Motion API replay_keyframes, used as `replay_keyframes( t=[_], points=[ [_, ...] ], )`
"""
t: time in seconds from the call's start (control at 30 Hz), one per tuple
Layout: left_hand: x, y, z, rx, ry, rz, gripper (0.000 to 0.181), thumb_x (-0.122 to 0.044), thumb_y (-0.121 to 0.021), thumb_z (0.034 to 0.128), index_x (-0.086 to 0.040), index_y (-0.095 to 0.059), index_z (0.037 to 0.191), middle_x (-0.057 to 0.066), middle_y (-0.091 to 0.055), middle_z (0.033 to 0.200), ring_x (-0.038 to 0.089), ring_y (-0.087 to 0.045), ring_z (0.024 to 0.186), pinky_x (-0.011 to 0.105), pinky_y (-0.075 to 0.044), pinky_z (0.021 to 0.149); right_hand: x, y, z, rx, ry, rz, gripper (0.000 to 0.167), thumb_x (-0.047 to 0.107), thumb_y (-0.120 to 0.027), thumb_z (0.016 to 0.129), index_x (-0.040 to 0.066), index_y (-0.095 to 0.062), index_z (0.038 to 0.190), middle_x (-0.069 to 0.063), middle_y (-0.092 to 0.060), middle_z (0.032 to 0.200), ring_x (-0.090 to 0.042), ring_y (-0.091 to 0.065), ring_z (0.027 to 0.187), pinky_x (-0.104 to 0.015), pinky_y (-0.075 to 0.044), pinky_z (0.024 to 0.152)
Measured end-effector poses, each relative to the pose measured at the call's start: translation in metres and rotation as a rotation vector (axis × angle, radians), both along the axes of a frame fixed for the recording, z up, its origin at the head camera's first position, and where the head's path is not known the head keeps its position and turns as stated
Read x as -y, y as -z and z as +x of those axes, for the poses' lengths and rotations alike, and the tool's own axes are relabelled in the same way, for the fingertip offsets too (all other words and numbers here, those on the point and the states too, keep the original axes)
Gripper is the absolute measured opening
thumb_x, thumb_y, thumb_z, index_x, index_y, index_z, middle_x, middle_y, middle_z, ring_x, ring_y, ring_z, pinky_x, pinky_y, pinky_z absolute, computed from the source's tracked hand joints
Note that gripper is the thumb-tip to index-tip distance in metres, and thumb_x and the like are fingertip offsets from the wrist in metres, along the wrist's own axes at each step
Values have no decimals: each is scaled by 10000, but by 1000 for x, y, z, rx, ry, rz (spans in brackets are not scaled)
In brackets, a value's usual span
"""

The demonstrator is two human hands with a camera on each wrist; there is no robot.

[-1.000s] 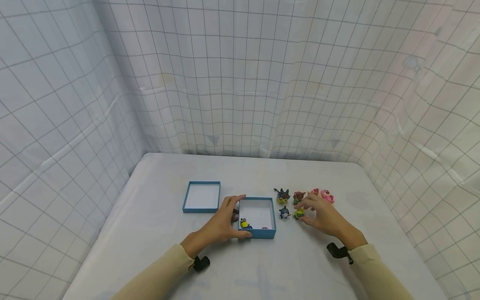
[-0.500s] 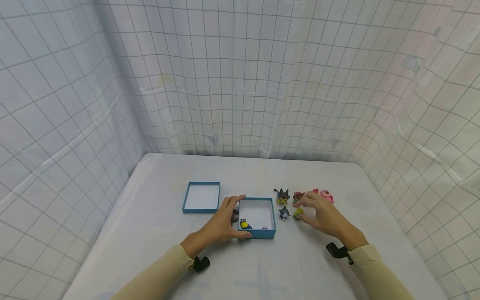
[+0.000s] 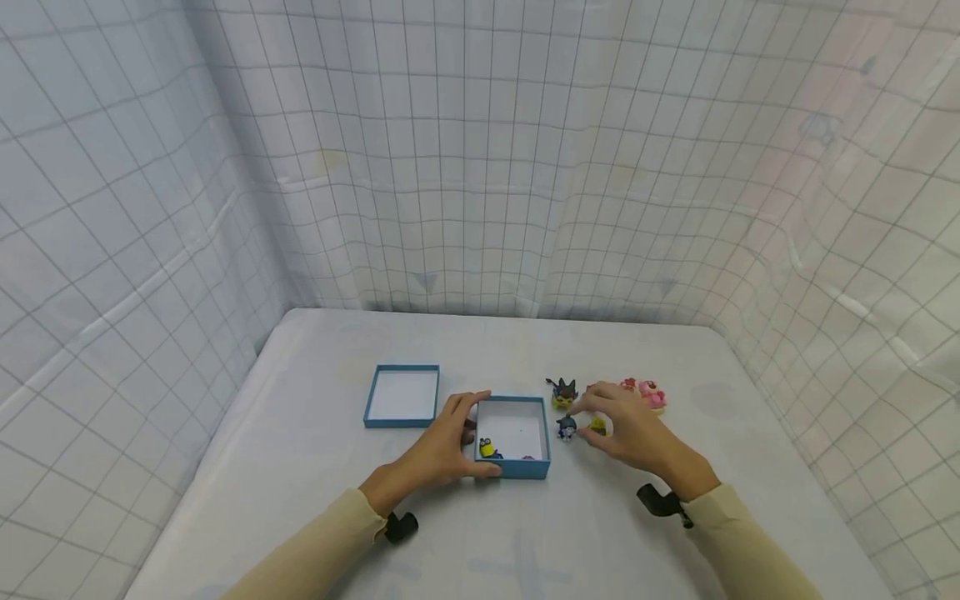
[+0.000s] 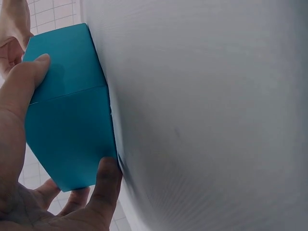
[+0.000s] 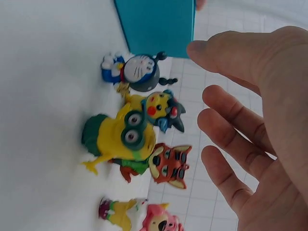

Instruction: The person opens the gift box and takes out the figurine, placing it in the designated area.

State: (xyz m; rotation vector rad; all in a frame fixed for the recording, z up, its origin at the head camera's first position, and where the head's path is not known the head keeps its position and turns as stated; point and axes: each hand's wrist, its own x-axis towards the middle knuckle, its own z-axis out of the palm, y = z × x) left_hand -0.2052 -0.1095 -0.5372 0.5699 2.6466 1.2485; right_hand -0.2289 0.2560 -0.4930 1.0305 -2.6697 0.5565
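My left hand (image 3: 438, 446) grips the blue square box (image 3: 517, 470) by its left side, thumb at the front and fingers behind. In the box lie a yellow minion figurine (image 3: 488, 449) and a mostly hidden pinkish piece (image 3: 528, 457). Just right of the box, my right hand (image 3: 637, 433) hovers with thumb and fingers spread apart and nothing between them. Its fingertips are near a blue cat figurine (image 5: 138, 70) with a dark cap. Beside that stand a green-and-yellow minion figurine (image 5: 113, 137), a yellow Pikachu figurine (image 5: 156, 106) and a fox figurine (image 5: 169, 164).
A shallow blue-rimmed lid (image 3: 402, 423) lies on the white table (image 3: 330, 350), left of the box. Behind my right hand stand a pink bear figurine (image 3: 651, 392) and another red-topped figurine (image 3: 628, 384). A white gridded curtain surrounds the table.
My right hand has shifted left, from beside the green-and-yellow minion figurine toward the blue cat figurine. The left hand keeps its hold on the box.
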Motion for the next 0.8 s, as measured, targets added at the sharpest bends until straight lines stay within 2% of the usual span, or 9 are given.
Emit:
replay_keyframes(
  t=[0.13, 0.37, 0.6, 0.8],
  points=[
    [1, -2, -1, 0, 10, 8, 1223, -369, -1074, 868, -189, -340, 1830, 176, -407, 1788, 295, -632, 1360, 526, -591, 1163, 12, -3, 0, 2, -42, 5, 341, 190, -1005, 946, 185, -868, 1258, 25, -787, 1248, -198, -751, 1185, -486, -675, 1010],
    [2, -2, -1, -5, 19, -4, 1222, -382, -1073, 867, -195, -342, 1828, 175, -425, 1770, 267, -663, 1301, 486, -623, 1097, 31, -8, 0, 56, -108, 7, 343, 207, -957, 1000, 166, -851, 1323, -3, -801, 1305, -227, -750, 1219, -508, -671, 1049],
    [2, -3, -2, -8, 29, 3, 1213, -387, -1060, 886, -185, -328, 1831, 189, -408, 1777, 283, -667, 1316, 500, -629, 1101, 51, -14, -8, 162, -141, 58, 353, 296, -891, 1067, 159, -827, 1386, -13, -789, 1381, -257, -742, 1311, -539, -652, 1121],
    [3, -3, -1, -12, 45, 17, 1201, -392, -1045, 904, -169, -318, 1833, 190, -400, 1779, 291, -659, 1345, 487, -629, 1092, 68, -17, -13, 276, -193, 72, 389, 350, -842, 1105, 137, -813, 1430, -58, -781, 1380, -269, -748, 1248, -493, -651, 1057]
  ],
)
